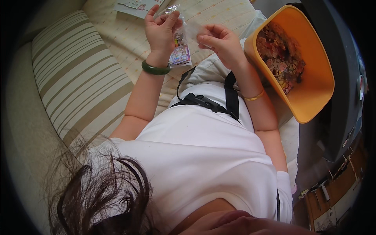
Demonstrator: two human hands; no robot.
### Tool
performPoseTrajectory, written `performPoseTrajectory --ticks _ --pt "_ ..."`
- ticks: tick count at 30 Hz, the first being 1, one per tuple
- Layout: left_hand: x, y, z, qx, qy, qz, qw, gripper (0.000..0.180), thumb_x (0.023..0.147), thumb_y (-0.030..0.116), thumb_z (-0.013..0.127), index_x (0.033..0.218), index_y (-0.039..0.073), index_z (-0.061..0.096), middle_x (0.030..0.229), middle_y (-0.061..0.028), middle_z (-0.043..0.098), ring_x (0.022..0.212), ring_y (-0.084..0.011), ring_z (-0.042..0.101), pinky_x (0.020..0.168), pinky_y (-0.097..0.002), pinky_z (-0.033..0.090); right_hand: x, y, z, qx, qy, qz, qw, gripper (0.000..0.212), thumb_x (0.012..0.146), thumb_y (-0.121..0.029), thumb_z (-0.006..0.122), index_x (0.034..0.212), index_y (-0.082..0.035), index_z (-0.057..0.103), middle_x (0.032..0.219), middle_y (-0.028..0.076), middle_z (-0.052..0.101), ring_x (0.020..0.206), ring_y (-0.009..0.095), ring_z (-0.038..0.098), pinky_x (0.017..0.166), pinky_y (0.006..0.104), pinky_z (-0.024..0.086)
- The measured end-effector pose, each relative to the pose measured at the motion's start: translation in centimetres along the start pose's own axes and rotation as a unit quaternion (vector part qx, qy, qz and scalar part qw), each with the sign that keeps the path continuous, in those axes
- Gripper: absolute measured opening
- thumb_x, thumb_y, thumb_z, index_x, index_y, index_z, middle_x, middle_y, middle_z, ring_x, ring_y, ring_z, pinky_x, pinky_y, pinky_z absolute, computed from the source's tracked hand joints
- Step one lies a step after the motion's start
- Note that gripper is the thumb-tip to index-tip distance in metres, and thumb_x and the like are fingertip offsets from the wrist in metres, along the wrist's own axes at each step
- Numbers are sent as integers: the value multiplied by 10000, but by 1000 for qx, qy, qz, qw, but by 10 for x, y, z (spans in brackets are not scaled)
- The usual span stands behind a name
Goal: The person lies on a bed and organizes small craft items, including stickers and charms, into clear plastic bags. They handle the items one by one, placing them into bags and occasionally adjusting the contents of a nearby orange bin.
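Cream bedding with faint coloured flecks [117, 35] spreads beneath your arms, and everything else can be placed from the small clear plastic bag [187, 27] you hold over it. Your left hand [160, 31] pinches the bag's left edge, thumb and fingertips closed on the film while the other fingers curl loosely above it. Your right hand [220, 41] meets the bag from the right, its fingertips closed on the film's opposite edge, so the bag hangs stretched between both hands. Inside and just below the bag, a small colourful printed card [180, 55] shows; whether it is fully inside the film, you cannot tell from this view. Below the bag, a green bangle [155, 69] rings your left wrist, and a thin gold bracelet [254, 96] sits on your right wrist. To the right of the bag, an orange plastic bin [313, 82] leans close to your right forearm, filled with a heap of small mixed pieces [282, 55]. Above and left of the bag, a printed sheet [135, 8] lies on the bedding. Far left of the bag runs a striped cushion [74, 78].
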State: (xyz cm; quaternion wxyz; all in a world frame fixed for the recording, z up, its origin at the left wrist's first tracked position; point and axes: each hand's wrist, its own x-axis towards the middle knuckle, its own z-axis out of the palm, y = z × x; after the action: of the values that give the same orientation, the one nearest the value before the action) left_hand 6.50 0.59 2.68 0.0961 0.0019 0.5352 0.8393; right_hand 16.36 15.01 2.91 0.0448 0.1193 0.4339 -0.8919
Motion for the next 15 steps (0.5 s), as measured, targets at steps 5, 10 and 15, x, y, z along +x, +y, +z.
performPoseTrajectory --ticks 5,10,15 --pt "-8 6 6 117 -57 99 986 618 735 -6 693 1234 35 331 783 -83 612 659 -157 608 643 -277 521 4 0 -2 -33 41 50 997 294 744 -73 662 993 49 562 877 85 613 769 151 608 707 270 523" --pt "-16 7 13 153 -113 149 970 602 774 -19 627 1299 49 341 825 -90 615 712 -148 609 658 -268 513 7 5 -11 -34 46 42 998 297 731 -84 672 979 49 578 833 79 625 734 145 609 697 263 516" --pt "-19 16 11 97 -146 53 983 713 756 -105 595 1361 55 254 808 -68 607 753 -115 598 670 -232 500 5 0 -16 -51 75 -3 996 285 753 -76 656 1007 34 588 870 69 637 760 123 604 697 237 498"
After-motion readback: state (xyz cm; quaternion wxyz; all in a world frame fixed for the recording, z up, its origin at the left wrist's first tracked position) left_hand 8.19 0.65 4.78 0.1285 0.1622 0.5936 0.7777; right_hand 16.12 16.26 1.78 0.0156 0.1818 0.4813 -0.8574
